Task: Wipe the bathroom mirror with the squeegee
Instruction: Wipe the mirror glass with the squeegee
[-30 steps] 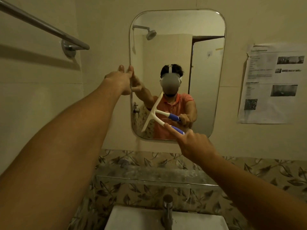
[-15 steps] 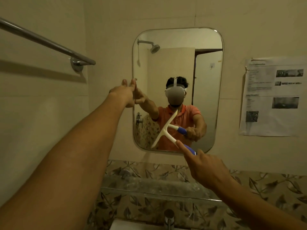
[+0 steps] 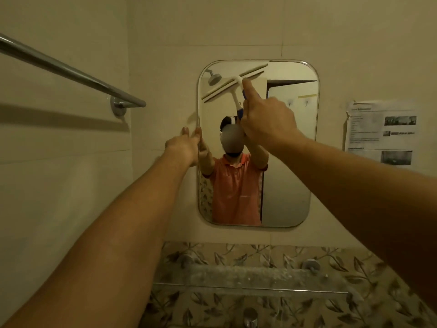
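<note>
White plastic T-shaped squeegee (image 3: 233, 82) with a blue handle lay tilted against the top left of the rounded rectangular wall mirror (image 3: 288, 176), its handle enclosed in the curled grip of the right hand (image 3: 268, 121), forefinger stretched along the shaft. The left hand (image 3: 186, 144) rested at the mirror's left edge, fingers straight, its grip holding nothing. A clean stroke probably called for levelling the blade, then pulling down with even pressure.

Head camera faces the wall mirror (image 3: 283, 162) squarely, near, at arm's reach.
</note>
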